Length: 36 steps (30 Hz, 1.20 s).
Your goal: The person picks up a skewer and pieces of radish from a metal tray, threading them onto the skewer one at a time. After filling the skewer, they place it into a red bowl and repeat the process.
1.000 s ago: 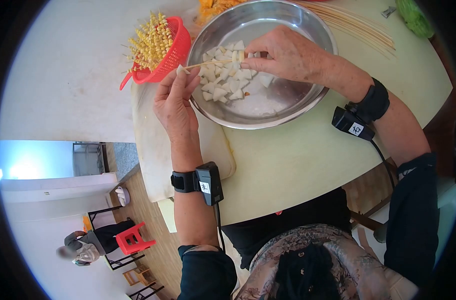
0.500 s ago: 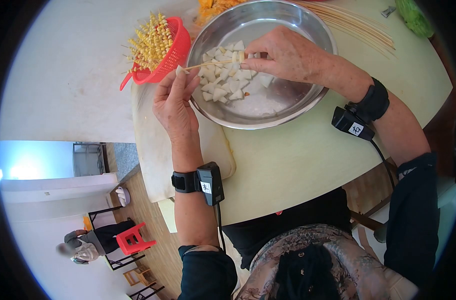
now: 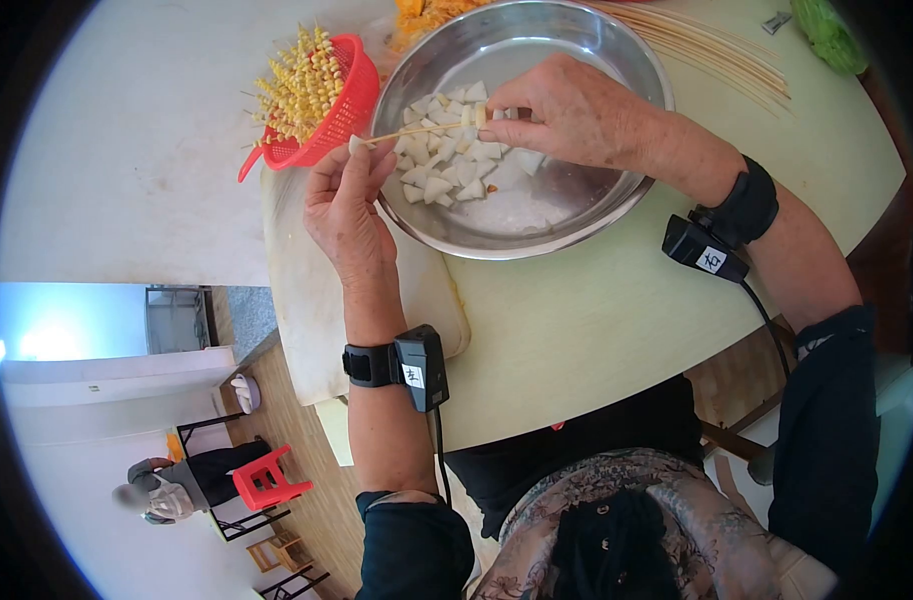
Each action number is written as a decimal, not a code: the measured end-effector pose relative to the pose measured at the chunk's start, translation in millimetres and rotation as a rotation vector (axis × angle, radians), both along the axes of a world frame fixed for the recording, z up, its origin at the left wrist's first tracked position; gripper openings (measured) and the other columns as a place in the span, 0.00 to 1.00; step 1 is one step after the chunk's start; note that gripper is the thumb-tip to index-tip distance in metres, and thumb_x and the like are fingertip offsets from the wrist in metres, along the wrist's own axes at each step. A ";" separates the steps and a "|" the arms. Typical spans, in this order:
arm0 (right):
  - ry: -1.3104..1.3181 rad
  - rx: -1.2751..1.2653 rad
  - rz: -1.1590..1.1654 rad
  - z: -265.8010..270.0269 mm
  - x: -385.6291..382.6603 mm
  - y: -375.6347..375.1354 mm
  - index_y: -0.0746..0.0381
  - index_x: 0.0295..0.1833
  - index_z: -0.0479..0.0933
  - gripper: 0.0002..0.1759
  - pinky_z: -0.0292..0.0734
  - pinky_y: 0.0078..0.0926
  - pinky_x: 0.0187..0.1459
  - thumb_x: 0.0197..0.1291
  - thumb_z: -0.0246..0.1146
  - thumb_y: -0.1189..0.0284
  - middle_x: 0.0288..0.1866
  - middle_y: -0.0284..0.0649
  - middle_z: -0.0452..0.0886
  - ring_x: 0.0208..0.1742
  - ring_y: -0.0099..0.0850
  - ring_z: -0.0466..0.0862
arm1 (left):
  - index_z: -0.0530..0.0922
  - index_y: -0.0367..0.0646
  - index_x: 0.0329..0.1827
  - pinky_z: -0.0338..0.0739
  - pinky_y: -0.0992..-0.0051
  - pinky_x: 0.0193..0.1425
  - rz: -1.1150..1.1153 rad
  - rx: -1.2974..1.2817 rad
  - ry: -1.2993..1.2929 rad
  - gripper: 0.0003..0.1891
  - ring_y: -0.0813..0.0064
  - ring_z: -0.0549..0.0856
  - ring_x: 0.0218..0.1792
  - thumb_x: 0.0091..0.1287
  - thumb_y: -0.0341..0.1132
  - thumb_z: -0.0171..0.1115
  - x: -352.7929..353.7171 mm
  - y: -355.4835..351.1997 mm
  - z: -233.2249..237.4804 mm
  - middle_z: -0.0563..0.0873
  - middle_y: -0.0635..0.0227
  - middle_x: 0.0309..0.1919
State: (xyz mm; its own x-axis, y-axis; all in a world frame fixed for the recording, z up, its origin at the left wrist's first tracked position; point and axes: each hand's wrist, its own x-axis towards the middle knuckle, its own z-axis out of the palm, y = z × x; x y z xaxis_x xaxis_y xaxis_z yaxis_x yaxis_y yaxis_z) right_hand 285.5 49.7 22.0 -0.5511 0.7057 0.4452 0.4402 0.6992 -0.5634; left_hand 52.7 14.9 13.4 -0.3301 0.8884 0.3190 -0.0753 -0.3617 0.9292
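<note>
My right hand (image 3: 589, 118) grips a thin bamboo skewer (image 3: 422, 129) over the steel basin (image 3: 522, 250). A few pale pieces are threaded on the skewer close to my right fingertips. At the skewer's other end, my left hand (image 3: 352, 218) pinches a small white wedge (image 3: 356, 144) between thumb and fingers, right at the skewer's tip. Below the skewer, many white cut vegetable wedges (image 3: 439, 188) lie in the left part of the basin.
Left of the basin stands a red plastic basket (image 3: 349, 118) full of loaded skewers (image 3: 307, 85). Bare bamboo skewers (image 3: 712, 50) lie at the upper right, near a green vegetable (image 3: 829, 35). A cutting board (image 3: 427, 300) lies under my left forearm. Farther off is a person (image 3: 182, 490) by a red stool (image 3: 269, 480).
Both hands keep nearly the same pose, with the skewer and white wedge shifted very slightly left. Nothing has been let go.
</note>
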 end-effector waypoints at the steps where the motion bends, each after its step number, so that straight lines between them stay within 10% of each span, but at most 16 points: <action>1: -0.015 0.006 -0.005 -0.2 0.0 0.0 0.68 0.29 0.82 0.16 0.75 0.35 0.29 0.57 0.62 0.64 0.18 0.48 0.78 0.20 0.38 0.78 | 0.77 0.32 0.40 0.85 0.72 0.44 0.000 -0.001 0.000 0.06 0.64 0.87 0.40 0.63 0.24 0.62 0.3 -0.2 -0.2 0.84 0.57 0.36; 36: -0.007 -0.044 -0.019 2.2 -7.4 -9.3 0.70 0.27 0.79 0.19 0.77 0.40 0.34 0.59 0.60 0.62 0.22 0.54 0.77 0.24 0.47 0.79 | 0.78 0.32 0.40 0.85 0.76 0.40 0.149 0.165 0.314 0.04 0.72 0.87 0.36 0.63 0.22 0.61 5.6 -3.3 -2.6 0.86 0.57 0.33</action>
State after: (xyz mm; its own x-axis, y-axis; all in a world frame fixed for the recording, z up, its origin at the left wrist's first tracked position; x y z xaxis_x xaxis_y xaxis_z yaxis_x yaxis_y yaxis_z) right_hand 278.1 40.4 24.2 -0.5405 0.7347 0.4100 0.4568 0.6655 -0.5903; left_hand 58.3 11.6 10.8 -0.3156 0.7662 0.5598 0.2683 -0.4938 0.8271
